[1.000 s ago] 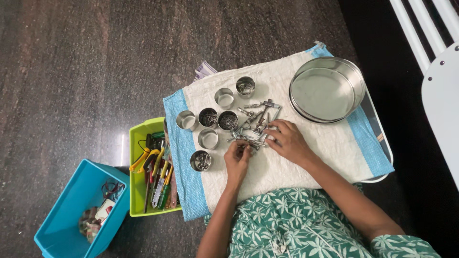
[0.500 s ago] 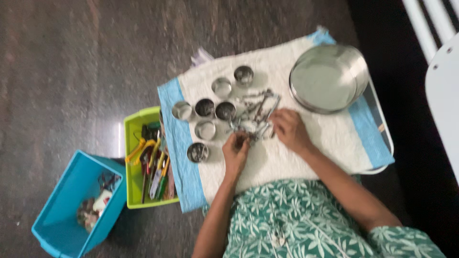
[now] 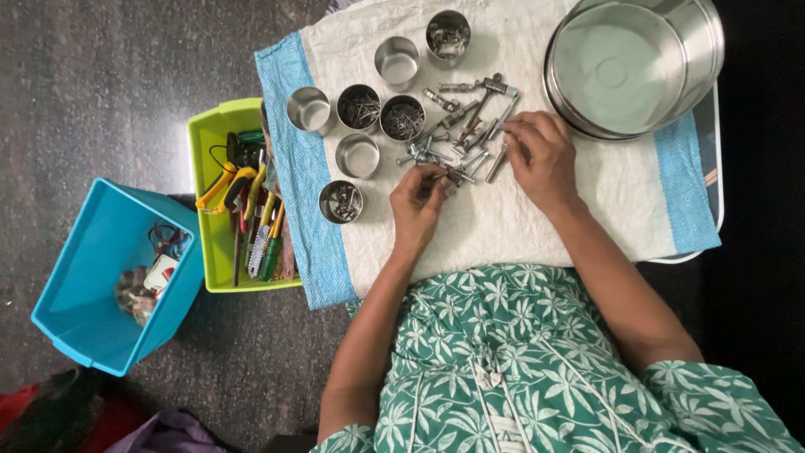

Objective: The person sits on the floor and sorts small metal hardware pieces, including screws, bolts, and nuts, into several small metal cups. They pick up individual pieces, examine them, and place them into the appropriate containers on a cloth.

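Both bare arms reach forward, bent a little at the elbows. The left hand [image 3: 417, 201] has its fingers curled in, tips pinched together (like picking up something tiny). The right hand [image 3: 542, 159] lies palm down, fingers bent.

a person is sitting at a white cloth with blue edges [image 3: 503, 226]. the left hand [image 3: 417, 204] is pinching a small metal bolt [image 3: 453, 175] at the near edge of a loose heap of bolts and screws [image 3: 465, 126]. the right hand [image 3: 545, 159] is resting on the cloth, fingertips touching the heap's right side. seven small steel cups [image 3: 359, 155] are standing left of the heap, some holding nails and screws. a large steel pan [image 3: 633, 63] is sitting far right. a green tool tray [image 3: 211, 252] and a blue bin [image 3: 84, 277] are lying on the floor.
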